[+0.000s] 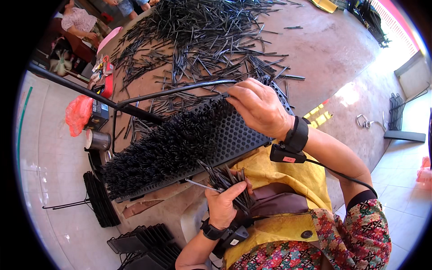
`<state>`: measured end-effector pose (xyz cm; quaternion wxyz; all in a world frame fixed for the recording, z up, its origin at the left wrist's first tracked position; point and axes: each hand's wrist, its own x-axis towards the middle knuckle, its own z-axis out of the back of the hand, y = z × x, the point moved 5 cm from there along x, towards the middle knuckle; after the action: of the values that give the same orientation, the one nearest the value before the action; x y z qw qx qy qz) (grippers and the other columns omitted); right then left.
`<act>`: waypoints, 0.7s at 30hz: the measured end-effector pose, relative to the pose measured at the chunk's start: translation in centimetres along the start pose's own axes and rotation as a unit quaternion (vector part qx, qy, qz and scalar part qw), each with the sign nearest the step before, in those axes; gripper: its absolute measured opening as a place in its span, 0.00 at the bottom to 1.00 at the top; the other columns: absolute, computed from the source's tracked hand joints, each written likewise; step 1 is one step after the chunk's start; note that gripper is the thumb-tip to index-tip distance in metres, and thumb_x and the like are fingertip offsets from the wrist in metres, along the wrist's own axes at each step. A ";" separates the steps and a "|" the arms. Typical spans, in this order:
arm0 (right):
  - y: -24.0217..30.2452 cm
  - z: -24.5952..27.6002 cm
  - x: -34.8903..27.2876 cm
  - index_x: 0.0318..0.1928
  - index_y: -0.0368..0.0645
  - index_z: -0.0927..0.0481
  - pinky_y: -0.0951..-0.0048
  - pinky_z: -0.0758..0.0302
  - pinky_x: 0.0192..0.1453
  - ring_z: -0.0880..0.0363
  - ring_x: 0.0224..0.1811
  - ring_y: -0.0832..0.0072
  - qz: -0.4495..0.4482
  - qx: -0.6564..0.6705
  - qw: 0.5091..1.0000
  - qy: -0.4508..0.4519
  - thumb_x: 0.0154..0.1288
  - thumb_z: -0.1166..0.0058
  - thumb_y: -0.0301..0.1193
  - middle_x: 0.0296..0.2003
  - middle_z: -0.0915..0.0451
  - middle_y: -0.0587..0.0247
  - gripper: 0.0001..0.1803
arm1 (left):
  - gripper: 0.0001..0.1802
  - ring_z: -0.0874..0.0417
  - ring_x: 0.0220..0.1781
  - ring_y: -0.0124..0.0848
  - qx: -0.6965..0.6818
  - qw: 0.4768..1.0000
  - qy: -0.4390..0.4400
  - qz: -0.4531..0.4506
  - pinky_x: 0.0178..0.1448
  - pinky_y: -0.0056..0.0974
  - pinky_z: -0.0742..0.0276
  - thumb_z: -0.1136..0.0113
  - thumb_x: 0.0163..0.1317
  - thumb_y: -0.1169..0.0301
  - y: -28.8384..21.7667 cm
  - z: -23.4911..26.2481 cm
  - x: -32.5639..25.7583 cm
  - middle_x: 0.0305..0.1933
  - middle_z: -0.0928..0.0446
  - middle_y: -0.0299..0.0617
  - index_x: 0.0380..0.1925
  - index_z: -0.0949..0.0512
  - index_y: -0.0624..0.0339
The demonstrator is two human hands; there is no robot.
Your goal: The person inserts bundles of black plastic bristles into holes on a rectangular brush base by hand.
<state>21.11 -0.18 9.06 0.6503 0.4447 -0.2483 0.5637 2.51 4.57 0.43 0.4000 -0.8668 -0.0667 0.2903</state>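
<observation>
A black perforated panel point(234, 137) lies tilted across the table edge, its left part thick with upright black sticks point(162, 150). My right hand point(258, 108) sits at the panel's top edge, fingertips pinching one black stick at the holes. My left hand point(225, 202), below the panel near my lap, grips a bundle of black sticks point(227, 180) that fan upward. Both wrists wear black straps with small devices.
A large heap of loose black sticks point(202, 40) covers the brown table point(333, 49). A black metal rod frame point(112, 101) crosses at left. A metal tin point(96, 140), an orange bag point(77, 112) and stacked black panels point(144, 240) stand left. Another person point(81, 20) sits far left.
</observation>
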 end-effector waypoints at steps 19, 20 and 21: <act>0.5 -2.7 -2.1 0.35 0.33 0.29 0.65 0.28 0.31 0.28 0.30 0.59 0.004 -0.089 0.977 0.194 0.44 0.47 0.22 0.26 0.29 0.54 0.14 | 0.12 0.18 0.32 0.36 0.012 0.999 -0.046 -0.017 0.35 0.37 0.20 0.42 0.52 0.85 0.0 0.4 0.1 0.32 0.23 0.48 0.37 0.30 0.68; 0.9 -2.6 -2.4 0.34 0.33 0.29 0.65 0.28 0.31 0.27 0.30 0.59 -0.008 -0.089 0.976 0.196 0.43 0.47 0.23 0.26 0.29 0.54 0.13 | 0.12 0.18 0.32 0.36 0.007 0.999 -0.047 -0.018 0.35 0.37 0.20 0.42 0.52 0.85 0.1 0.4 0.0 0.32 0.23 0.48 0.37 0.30 0.68; 1.4 -2.6 -2.5 0.32 0.34 0.30 0.65 0.28 0.31 0.27 0.29 0.59 -0.018 -0.090 0.976 0.198 0.43 0.47 0.23 0.25 0.28 0.53 0.12 | 0.12 0.18 0.32 0.36 0.001 0.999 -0.047 -0.021 0.34 0.37 0.20 0.42 0.52 0.85 0.0 0.4 0.0 0.32 0.23 0.48 0.37 0.29 0.68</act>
<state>18.74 0.73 6.18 0.7339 0.2687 -0.1559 0.6041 2.29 4.82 0.20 0.4029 -0.8503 -0.1036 0.3225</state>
